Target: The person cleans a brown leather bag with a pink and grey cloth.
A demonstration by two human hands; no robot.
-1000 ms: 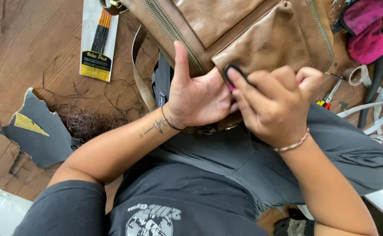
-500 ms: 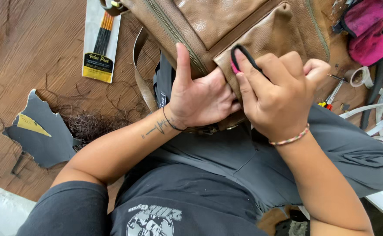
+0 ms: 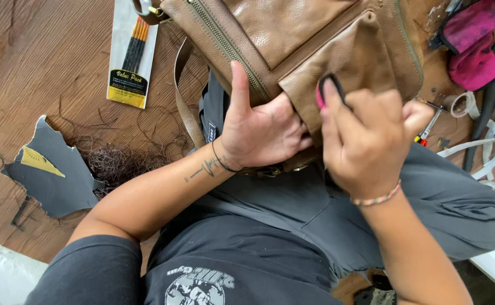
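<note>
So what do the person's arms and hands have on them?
The left hand has a thin dark band at the wrist and a small line tattoo on the forearm. The right hand has a beaded bracelet and a pink-painted nail. Short dark sleeves cover the upper arms.

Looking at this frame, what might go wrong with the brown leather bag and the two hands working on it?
1. The right hand presses a small black tool near the left hand bracing the brown leather bag; a slip may nick those fingers.
2. The bag rests on the lap, not the wooden floor, so it may shift under pressure.
3. The tool may scuff the leather pocket.
</note>
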